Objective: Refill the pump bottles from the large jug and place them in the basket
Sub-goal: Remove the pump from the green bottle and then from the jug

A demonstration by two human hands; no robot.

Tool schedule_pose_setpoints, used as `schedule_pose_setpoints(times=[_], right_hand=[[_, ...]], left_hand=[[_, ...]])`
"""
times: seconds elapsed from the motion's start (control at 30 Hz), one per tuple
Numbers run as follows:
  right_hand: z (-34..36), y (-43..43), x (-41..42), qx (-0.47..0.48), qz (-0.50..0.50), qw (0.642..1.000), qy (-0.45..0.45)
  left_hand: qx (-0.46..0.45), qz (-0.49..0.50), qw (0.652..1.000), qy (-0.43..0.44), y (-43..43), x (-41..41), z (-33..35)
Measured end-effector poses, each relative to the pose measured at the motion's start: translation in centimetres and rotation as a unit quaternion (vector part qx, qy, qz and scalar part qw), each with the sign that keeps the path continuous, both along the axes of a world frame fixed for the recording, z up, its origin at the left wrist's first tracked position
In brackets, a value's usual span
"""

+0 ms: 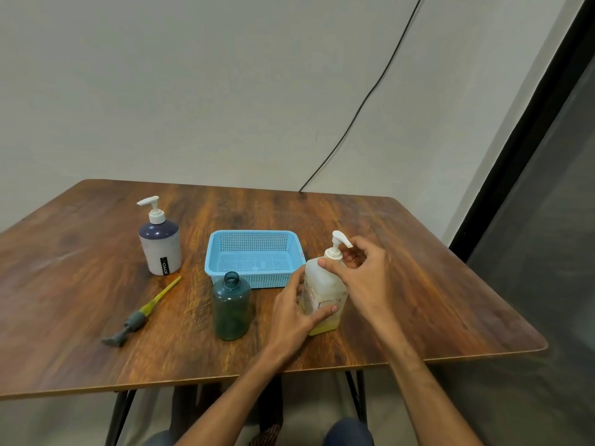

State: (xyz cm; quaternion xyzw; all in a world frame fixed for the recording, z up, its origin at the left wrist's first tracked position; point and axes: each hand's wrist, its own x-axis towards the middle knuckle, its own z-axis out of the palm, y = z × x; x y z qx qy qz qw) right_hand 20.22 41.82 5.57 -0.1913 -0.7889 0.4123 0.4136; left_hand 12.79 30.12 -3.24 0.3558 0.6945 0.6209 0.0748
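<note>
A translucent white bottle (323, 286) with a white pump and a little yellow liquid stands right of centre on the table. My left hand (294, 309) grips its lower body. My right hand (355, 268) pinches the pump collar at its neck. To its left stands an uncapped teal bottle (231, 305), its grey pump with a yellow tube (141, 313) lying on the table further left. A white and dark blue pump bottle (160, 244) stands at the back left. The blue basket (214, 252) sits behind the teal bottle with nothing in it.
The wooden table (418, 300) ends close in front of me and at the right. A black cable (363, 101) runs down the wall to the table's far edge. A dark panel stands at the right.
</note>
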Motion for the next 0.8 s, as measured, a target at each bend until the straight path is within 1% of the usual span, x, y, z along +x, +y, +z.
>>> schedule_pose_setpoints(times=[0.1, 0.2, 0.33, 0.4, 0.53, 0.57, 0.63, 0.8], right_hand=[[-0.2, 0.6, -0.4, -0.007, 0.010, 1.000, -0.009], [-0.1, 0.8, -0.2, -0.047, 0.037, 0.998, -0.020], [0.9, 1.5, 0.8, -0.094, 0.129, 0.987, -0.018], [1.4, 1.7, 1.2, -0.121, 0.151, 0.981, -0.009], [0.4, 0.6, 0.3, -0.098, 0.041, 0.994, -0.001], [0.1, 0.2, 0.0, -0.095, 0.027, 0.995, 0.008], [-0.2, 0.2, -0.2, -0.103, 0.027, 0.994, 0.014], [1.1, 1.3, 1.4, -0.172, 0.151, 0.973, -0.022]], left_hand=[[0.002, 0.010, 1.000, 0.009, 0.3, -0.2, -0.5], [0.001, 0.009, 1.000, 0.004, 0.5, -0.4, -1.0], [-0.001, 0.006, 1.000, 0.004, 0.7, -0.6, -1.4], [-0.003, 0.009, 1.000, 0.005, 0.7, -0.5, -1.4], [0.005, 0.014, 1.000, 0.002, 0.7, -0.4, -1.5], [0.008, 0.013, 1.000, 0.001, 0.7, -0.4, -1.5], [0.013, 0.013, 1.000, 0.002, 0.7, -0.4, -1.5], [0.009, 0.018, 1.000, 0.007, 0.6, -0.1, -1.4]])
